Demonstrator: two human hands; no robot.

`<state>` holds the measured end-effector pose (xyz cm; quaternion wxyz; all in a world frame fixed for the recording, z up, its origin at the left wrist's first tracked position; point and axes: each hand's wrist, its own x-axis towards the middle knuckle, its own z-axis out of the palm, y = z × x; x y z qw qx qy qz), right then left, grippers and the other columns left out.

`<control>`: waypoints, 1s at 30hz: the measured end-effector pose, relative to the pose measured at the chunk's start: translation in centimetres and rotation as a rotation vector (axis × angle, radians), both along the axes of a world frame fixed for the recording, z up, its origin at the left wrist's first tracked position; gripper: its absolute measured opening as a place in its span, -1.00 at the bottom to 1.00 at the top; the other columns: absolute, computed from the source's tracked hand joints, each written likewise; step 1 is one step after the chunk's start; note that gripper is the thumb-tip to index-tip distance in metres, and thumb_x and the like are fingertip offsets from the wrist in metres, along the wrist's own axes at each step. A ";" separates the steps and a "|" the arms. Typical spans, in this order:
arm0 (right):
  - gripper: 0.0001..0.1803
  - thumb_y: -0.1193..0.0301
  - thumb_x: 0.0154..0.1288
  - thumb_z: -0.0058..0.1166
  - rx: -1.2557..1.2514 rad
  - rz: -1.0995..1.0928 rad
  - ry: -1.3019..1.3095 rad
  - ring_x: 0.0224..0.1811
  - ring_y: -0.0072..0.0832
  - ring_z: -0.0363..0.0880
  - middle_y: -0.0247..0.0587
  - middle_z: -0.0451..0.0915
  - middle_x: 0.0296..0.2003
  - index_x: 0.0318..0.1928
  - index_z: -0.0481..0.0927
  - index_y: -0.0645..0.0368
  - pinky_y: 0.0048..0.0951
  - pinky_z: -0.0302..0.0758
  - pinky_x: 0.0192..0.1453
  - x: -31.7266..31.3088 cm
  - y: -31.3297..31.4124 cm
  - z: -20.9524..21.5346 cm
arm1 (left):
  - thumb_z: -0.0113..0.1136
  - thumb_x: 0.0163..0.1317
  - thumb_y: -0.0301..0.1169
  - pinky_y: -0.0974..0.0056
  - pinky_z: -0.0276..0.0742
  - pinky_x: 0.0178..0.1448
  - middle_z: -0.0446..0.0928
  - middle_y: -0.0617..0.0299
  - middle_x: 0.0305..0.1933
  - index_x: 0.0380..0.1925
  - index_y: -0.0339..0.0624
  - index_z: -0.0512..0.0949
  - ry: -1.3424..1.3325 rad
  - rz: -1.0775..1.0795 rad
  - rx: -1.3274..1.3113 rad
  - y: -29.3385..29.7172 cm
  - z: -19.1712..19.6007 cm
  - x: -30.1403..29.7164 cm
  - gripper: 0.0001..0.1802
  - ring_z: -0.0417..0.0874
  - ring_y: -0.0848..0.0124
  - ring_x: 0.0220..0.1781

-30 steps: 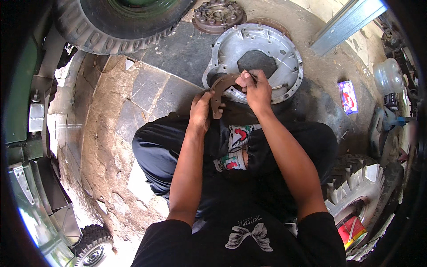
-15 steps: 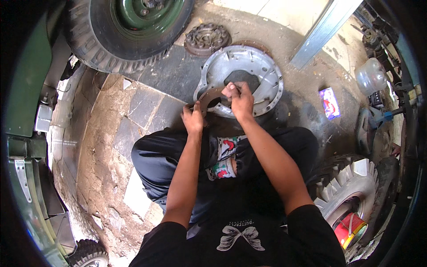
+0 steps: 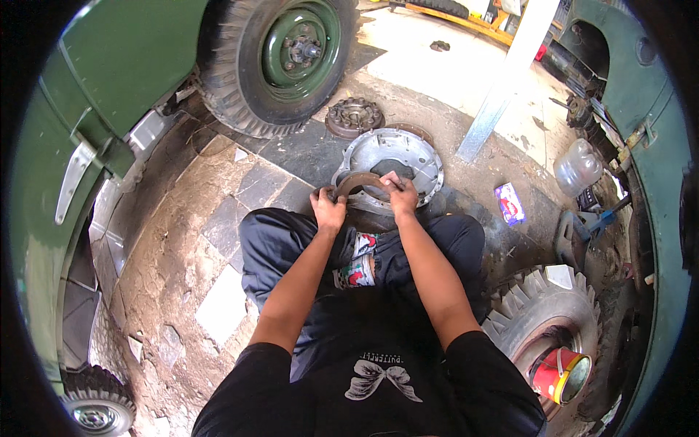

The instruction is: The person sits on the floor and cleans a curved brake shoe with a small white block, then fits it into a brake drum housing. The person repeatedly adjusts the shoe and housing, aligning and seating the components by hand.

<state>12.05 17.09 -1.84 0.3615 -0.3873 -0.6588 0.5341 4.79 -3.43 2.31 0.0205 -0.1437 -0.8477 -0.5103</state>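
Observation:
My left hand point(image 3: 329, 209) is closed around the left end of a curved, rusty-brown metal piece point(image 3: 357, 179), raised in front of my crossed legs. Fingers bent, my right hand point(image 3: 402, 197) pinches a small pink folded piece point(image 3: 391, 177), perhaps sandpaper or cloth, at the right end of the curve. Whether the right fingers also grip the metal, I cannot tell. Just beyond both hands lies a silvery bell housing point(image 3: 435, 162), wide and round with a dark opening; the hands and the curved piece cover part of its near rim.
A rusty round clutch-like part point(image 3: 354, 116) lies behind the housing, near a large vehicle wheel point(image 3: 280, 65). A metal post point(image 3: 502, 95) stands at the right, with a purple packet point(image 3: 510, 204) nearer. Close on my right are a tyre point(image 3: 539, 306) and a red can point(image 3: 559, 375).
The view has tilted up, showing more of the far floor. My right hand has shifted along the curved piece to its right end; my left hand keeps its hold.

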 end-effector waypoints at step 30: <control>-0.69 0.39 0.21 0.49 0.298 0.554 0.381 -0.25 -0.59 0.73 -0.19 0.81 -0.26 -0.10 0.74 0.29 -0.50 0.61 -0.14 13.3 -15.2 33.3 | 0.41 0.35 -0.14 0.27 0.73 -0.05 0.75 0.21 -0.16 -0.06 -0.26 0.74 0.023 -0.974 0.044 -9.3 35.7 6.7 -0.61 0.74 0.45 -0.13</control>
